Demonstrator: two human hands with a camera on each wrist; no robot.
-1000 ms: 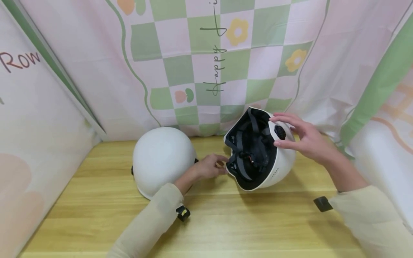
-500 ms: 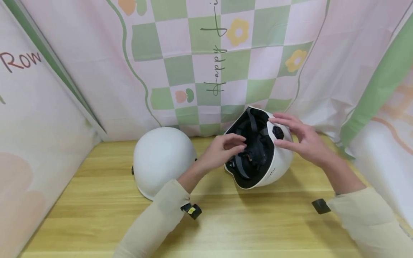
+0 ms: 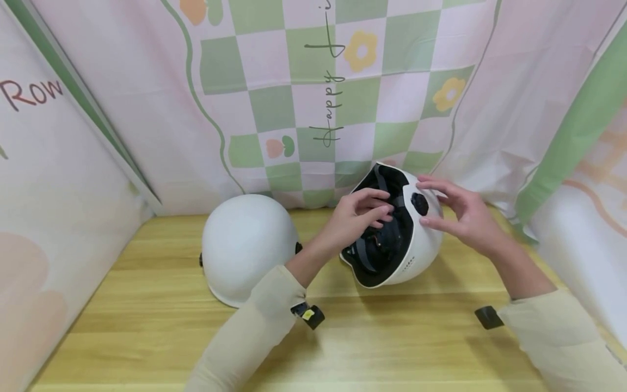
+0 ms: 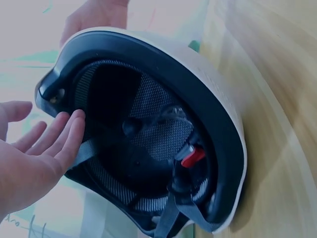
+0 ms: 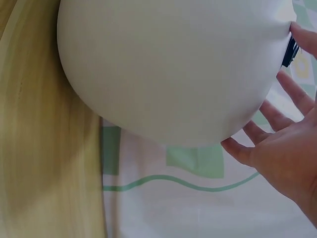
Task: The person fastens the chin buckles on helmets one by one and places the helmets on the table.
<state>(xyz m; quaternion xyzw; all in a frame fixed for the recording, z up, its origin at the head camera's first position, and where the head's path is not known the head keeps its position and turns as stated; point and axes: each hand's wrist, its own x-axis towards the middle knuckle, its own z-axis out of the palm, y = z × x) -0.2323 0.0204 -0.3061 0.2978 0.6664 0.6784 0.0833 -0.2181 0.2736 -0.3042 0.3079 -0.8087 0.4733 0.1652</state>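
A white helmet [image 3: 416, 258] lies tilted on the table, its black padded inside facing left. My left hand [image 3: 355, 215] is at its opening, fingers loosely bent, in front of the far part of the rim. In the left wrist view the fingertips are near a grey strap [image 4: 88, 151], with no clear grip on it. A red buckle piece [image 4: 193, 157] shows inside. My right hand [image 3: 465, 218] touches the back of the shell with spread fingertips, beside a black adjusting knob [image 3: 419, 204]. In the right wrist view its palm is apart from the shell.
A second white helmet [image 3: 247, 245] sits crown up to the left, close to my left forearm. The wooden table [image 3: 372, 343] ends at a printed curtain [image 3: 313, 109] behind both helmets. More cloth hangs at the left and right sides.
My left hand has left the helmet's near left rim and moved up and right to its opening. My right hand stays at the back; the helmet has turned slightly.
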